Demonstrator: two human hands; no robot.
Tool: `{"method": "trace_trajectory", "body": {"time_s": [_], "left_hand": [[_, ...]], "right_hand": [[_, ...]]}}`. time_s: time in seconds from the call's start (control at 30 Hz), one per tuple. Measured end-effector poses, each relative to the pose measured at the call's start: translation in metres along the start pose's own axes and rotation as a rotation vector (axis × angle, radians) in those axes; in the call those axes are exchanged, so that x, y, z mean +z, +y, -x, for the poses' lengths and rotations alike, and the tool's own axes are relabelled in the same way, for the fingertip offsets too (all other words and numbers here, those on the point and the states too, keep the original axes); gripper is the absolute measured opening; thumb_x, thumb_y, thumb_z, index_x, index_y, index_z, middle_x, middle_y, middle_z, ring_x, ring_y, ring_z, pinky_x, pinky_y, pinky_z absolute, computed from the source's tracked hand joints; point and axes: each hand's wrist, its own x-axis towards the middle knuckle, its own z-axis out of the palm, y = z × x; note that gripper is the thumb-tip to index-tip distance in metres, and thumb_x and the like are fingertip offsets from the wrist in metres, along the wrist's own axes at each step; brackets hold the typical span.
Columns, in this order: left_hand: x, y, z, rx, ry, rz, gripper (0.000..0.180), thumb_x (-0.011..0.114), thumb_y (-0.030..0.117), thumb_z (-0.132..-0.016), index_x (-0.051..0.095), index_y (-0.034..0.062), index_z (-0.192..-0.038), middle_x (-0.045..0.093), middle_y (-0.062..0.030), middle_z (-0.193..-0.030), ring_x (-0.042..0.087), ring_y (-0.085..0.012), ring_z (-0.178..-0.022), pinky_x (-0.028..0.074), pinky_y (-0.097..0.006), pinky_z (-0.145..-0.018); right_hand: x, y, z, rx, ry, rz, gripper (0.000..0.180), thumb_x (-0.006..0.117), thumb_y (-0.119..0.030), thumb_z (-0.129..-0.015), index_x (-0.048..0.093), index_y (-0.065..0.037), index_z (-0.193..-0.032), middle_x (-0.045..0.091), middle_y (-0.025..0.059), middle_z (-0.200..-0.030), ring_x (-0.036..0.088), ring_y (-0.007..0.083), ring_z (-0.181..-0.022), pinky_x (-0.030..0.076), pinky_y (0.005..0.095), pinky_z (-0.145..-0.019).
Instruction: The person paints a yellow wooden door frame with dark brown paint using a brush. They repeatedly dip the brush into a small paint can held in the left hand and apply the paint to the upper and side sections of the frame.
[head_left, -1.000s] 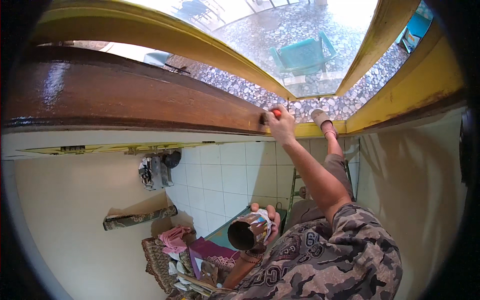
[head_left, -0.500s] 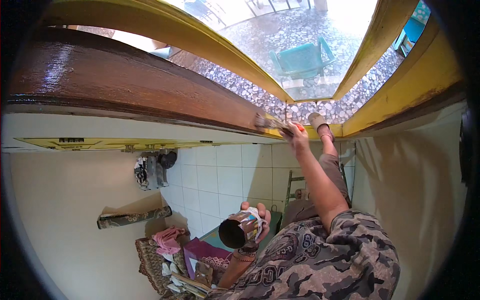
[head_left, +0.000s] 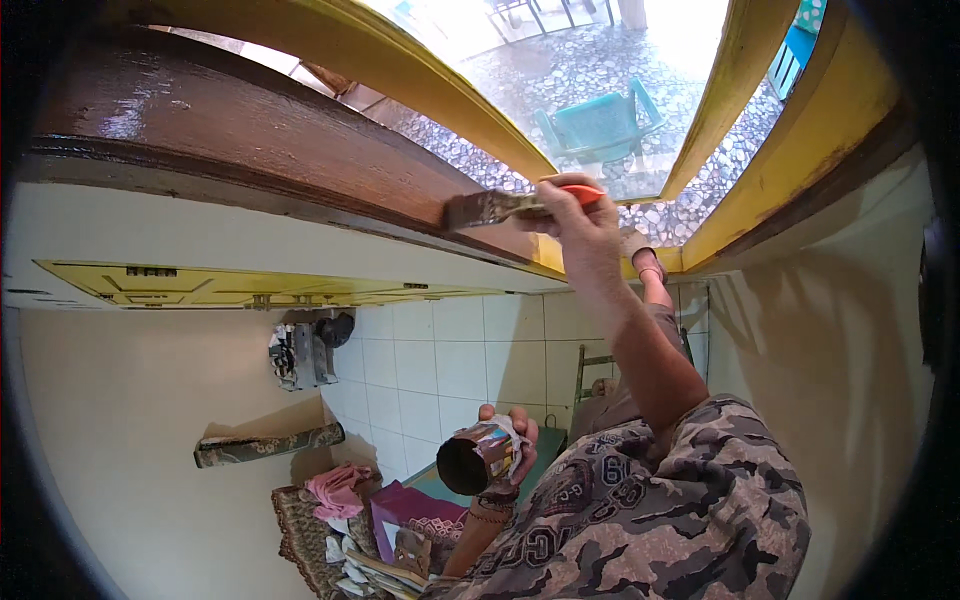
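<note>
My right hand (head_left: 580, 225) is closed round the handle of a paintbrush (head_left: 495, 208), whose orange handle end shows above the fingers. The dark bristles touch, or nearly touch, the brown-painted face of a wooden frame (head_left: 300, 160). Wet shine lies on the brown paint at the far left, while the frame near my hand is yellow. Low in front of my body, my left hand (head_left: 522, 440) grips a paint can (head_left: 478, 458), tilted with its dark round mouth toward the left. A whitish wrap lies between can and fingers.
A glass pane in yellow wood shows a teal chair (head_left: 600, 125) on a pebbled floor. A green ladder (head_left: 592, 362) stands by my legs. Yellow cabinet doors (head_left: 200, 285) lie below the frame. A rolled rug (head_left: 270, 443) and piled cloths (head_left: 340, 490) are lower left.
My right hand has moved up and left, carrying the brush further left along the frame. My left hand and the can have hardly moved.
</note>
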Motion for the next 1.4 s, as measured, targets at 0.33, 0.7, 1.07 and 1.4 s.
{"method": "trace_trajectory", "body": {"time_s": [0.33,0.7,1.07,1.4], "left_hand": [[0.007,-0.001,-0.013,-0.014,-0.105,0.015,0.036,0.052,0.027,-0.091,0.043,0.0157,-0.125,0.042,-0.0211,-0.109,0.047,-0.034,-0.092,0.05,-0.031,-0.042],[0.014,-0.01,0.001,0.101,0.117,0.08,0.037,0.047,0.039,-0.092,0.047,0.0181,-0.122,0.045,-0.024,-0.109,0.052,-0.0374,-0.091,0.05,-0.034,-0.04],[-0.035,-0.008,0.005,0.397,0.553,0.138,0.063,0.068,0.047,-0.069,0.053,0.0108,-0.118,0.054,-0.0174,-0.108,0.048,-0.0336,-0.107,0.051,-0.036,-0.057],[-0.079,0.026,0.059,0.189,0.115,-0.029,0.078,0.067,0.057,-0.064,0.05,-0.0005,-0.114,0.053,-0.0195,-0.105,0.054,-0.0309,-0.092,0.048,-0.029,-0.047]], "right_hand": [[-0.212,0.176,0.012,0.169,0.595,0.201,0.009,0.061,-0.008,-0.084,0.054,-0.004,-0.087,0.061,0.0091,-0.083,0.062,0.0168,-0.07,0.057,0.0319,-0.061],[-0.052,-0.002,0.005,0.201,0.067,0.002,0.019,0.058,-0.015,-0.088,0.058,0.001,-0.099,0.063,0.0105,-0.087,0.064,0.0202,-0.073,0.056,0.0313,-0.069],[-0.224,-0.069,0.064,0.296,0.328,-0.154,0.015,0.053,-0.017,-0.088,0.058,-0.003,-0.091,0.063,0.0114,-0.081,0.063,0.0248,-0.07,0.055,0.036,-0.069],[-0.191,-0.069,0.076,0.412,0.406,0.324,0.022,0.056,-0.022,-0.089,0.059,-0.002,-0.096,0.063,0.0111,-0.075,0.065,0.0254,-0.068,0.058,0.0371,-0.067]]}}
